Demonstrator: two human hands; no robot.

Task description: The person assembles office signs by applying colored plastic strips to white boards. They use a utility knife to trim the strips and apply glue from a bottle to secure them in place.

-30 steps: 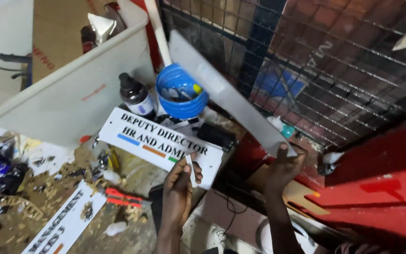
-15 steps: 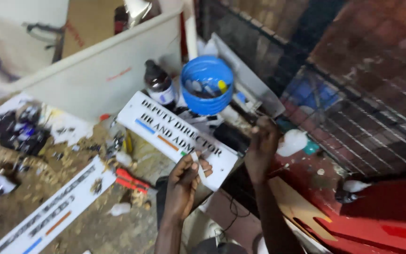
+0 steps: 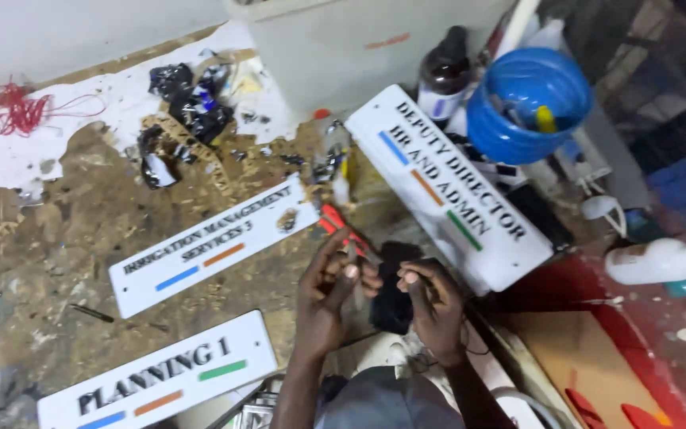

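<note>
**Two hands close together over a small dark thing**

The left hand (image 3: 329, 290) is seen with its fingers curled in, and something tiny seems to be pinched at the fingertips. What the tiny thing is cannot be told. The right hand (image 3: 436, 306) is bent the same way, with its fingers folded toward the left hand. Whether anything is gripped in it cannot be told either. The two hands are held near each other, almost touching, just above a small black object (image 3: 393, 286) on the table.

The black object is found between the hands, partly hidden by them. It looks soft and light, like a bit of cloth or foam, though that is only a guess. It could best be picked up by its top edge, which is left free.

Both wrists are bent down and both forearms are brought up from the bottom of the picture.

Just past the left hand, a red cutter (image 3: 341, 229) is lying on the table. Beyond it, a long white sign (image 3: 470, 208) with black letters and three colour bars is laid slanted. It looks stiff, flat and smooth, and would best be held by its long edges. Two more white signs (image 3: 200, 253) (image 3: 170, 375) are laid to the left on the scratched wooden table (image 3: 57, 238). A blue bucket (image 3: 527, 105) and a dark bottle (image 3: 443, 73) are standing farther back.
</note>
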